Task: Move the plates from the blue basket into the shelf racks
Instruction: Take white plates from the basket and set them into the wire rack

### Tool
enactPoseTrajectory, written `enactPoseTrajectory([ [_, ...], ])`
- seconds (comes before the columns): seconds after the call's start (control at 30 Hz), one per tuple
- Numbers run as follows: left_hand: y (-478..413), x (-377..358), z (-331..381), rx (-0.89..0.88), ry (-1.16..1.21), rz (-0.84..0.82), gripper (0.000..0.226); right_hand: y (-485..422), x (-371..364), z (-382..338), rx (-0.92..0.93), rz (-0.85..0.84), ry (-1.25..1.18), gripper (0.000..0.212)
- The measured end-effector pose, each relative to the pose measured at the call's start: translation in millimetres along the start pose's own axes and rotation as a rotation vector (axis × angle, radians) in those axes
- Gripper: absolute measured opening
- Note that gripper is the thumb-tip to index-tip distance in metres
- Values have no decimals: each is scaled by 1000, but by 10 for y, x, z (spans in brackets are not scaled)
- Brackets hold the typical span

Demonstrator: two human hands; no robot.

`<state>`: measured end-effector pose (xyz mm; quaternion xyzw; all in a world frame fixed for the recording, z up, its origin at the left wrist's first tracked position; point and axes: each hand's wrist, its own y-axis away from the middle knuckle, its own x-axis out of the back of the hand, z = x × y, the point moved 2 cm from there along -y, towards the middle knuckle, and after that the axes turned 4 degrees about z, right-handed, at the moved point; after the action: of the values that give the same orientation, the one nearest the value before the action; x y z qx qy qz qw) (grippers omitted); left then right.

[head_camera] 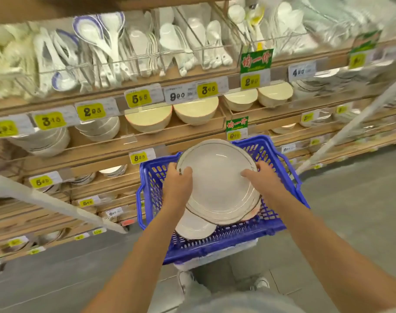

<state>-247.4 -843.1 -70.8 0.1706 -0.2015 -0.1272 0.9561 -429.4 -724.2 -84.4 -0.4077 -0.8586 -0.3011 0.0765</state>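
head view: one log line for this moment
left hand: grips plate stack | right hand: same | stack: at blue basket | not yet shelved

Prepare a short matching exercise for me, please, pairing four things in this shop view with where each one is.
Things:
1. large plate
2. small plate
3. cream bowls
4. white spoons

Places:
A. on the top shelf
B. lying in the blue basket, partly under other plates
C. held at its rim by the left hand and the right hand
D. just below the yellow price tags

Pairs: 1-C, 2-B, 3-D, 4-A.
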Motion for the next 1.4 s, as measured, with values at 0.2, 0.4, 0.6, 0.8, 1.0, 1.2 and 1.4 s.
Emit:
enactPoseTrajectory([
  [0.2, 486, -398, 409, -155, -16, -82, 13, 215, 832, -94, 105, -22, -136, 21],
  [0.4, 1118, -1130, 781, -133, 93, -109, 12, 249, 1874, 107, 100, 59, -153, 24],
  [0.6, 1647, -2001, 1036, -226, -59, -258, 36, 327, 2939, 417, 119, 121, -278, 7],
  [0.8, 2184, -2906, 1240, -175, 26, -383, 22, 472, 3913, 767, 106, 225, -354, 14],
  [1.0, 2436, -3487, 1388, -118, 7, -446, 28, 458, 4544, 937, 95, 299, -389, 15],
  [1.2, 2293, -3742, 1568, -91, 22, -516, 36, 152, 4767, 761, 54, 293, -417, 18],
  [1.4, 1880, -3844, 1937, -73, 91, -459, 43, -418, 4759, 289, 95, 233, -388, 21],
])
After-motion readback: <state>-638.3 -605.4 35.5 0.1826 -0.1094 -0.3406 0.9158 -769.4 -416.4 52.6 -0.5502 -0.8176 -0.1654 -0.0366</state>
